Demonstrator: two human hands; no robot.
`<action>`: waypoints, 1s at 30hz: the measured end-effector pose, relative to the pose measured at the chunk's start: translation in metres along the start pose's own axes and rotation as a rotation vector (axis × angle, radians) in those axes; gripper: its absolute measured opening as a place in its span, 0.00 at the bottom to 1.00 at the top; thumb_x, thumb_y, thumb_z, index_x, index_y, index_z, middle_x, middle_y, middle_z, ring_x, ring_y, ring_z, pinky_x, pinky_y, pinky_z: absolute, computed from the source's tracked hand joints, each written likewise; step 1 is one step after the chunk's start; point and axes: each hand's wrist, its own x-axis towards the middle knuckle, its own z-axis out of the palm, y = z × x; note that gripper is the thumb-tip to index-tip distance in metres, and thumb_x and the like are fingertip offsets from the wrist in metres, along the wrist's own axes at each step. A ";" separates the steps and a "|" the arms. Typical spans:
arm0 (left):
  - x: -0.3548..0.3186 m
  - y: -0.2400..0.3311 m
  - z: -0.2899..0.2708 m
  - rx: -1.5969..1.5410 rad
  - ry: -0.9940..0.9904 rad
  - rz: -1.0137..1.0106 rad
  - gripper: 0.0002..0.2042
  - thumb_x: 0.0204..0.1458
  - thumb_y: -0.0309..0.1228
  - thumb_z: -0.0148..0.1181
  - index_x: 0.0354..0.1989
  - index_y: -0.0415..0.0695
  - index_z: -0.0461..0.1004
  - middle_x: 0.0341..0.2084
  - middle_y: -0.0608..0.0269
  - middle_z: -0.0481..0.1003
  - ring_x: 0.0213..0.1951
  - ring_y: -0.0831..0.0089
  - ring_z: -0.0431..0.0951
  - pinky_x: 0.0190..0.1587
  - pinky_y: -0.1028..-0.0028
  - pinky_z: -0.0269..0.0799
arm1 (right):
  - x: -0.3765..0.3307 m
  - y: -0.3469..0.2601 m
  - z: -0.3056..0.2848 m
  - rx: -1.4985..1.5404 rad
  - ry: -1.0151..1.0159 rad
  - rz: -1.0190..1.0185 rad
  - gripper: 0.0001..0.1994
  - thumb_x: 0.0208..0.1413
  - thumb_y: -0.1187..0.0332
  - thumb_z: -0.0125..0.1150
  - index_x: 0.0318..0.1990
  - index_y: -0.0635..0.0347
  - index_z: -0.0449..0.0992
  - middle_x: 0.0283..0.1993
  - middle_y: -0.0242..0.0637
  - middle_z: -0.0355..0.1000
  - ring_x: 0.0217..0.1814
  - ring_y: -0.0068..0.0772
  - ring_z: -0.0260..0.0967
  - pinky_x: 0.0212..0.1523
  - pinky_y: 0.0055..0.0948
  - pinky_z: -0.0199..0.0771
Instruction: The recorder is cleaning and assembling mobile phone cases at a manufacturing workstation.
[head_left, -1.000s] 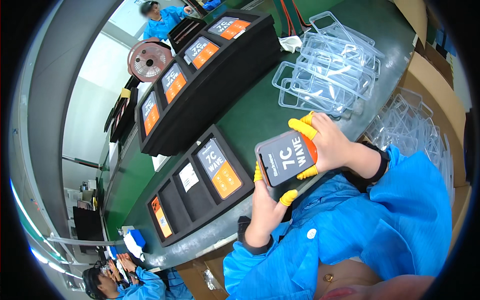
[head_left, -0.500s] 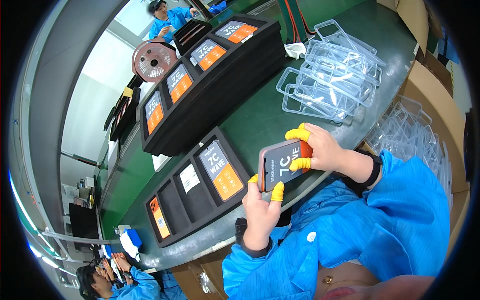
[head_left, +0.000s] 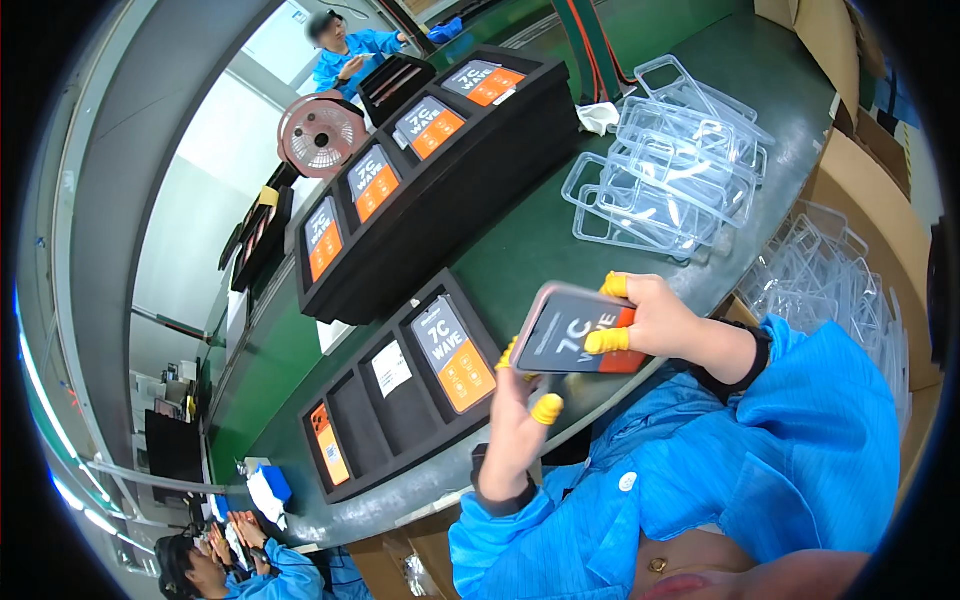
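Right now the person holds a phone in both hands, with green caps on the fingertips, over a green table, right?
Not quite. The head view shows yellow caps, not green. Both hands, left hand and right hand, do hold the phone over the green table.

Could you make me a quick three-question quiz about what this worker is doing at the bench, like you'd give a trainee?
1. True or false: both hands hold the phone.
2. What colour are the caps on the fingers?
A. yellow
B. white
C. black
3. What lies piled on the green table beyond the right hand?

Key
1. True: the left hand grips it from below, the right hand from the side.
2. A.
3. Clear phone cases.
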 end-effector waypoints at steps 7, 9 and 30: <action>-0.016 -0.024 0.031 0.465 -0.167 -0.003 0.15 0.40 0.29 0.56 0.38 0.37 0.68 0.30 0.45 0.70 0.37 0.51 0.70 0.39 0.64 0.65 | -0.007 -0.005 0.018 0.722 -0.068 -0.182 0.19 0.34 0.63 0.68 0.33 0.63 0.71 0.31 0.33 0.69 0.33 0.21 0.66 0.35 0.20 0.66; -0.021 -0.020 0.031 0.619 -0.101 -0.048 0.11 0.42 0.27 0.54 0.35 0.38 0.70 0.27 0.50 0.72 0.32 0.58 0.73 0.36 0.68 0.67 | -0.008 -0.005 0.027 0.690 0.064 -0.264 0.21 0.33 0.62 0.69 0.35 0.62 0.70 0.31 0.32 0.68 0.32 0.21 0.65 0.33 0.19 0.66; -0.042 0.015 -0.233 0.215 0.164 -0.788 0.14 0.48 0.34 0.49 0.37 0.36 0.69 0.23 0.62 0.72 0.20 0.75 0.69 0.23 0.80 0.63 | 0.029 0.072 -0.062 -0.967 0.431 -0.173 0.23 0.35 0.65 0.62 0.42 0.62 0.67 0.39 0.40 0.61 0.45 0.40 0.57 0.41 0.32 0.62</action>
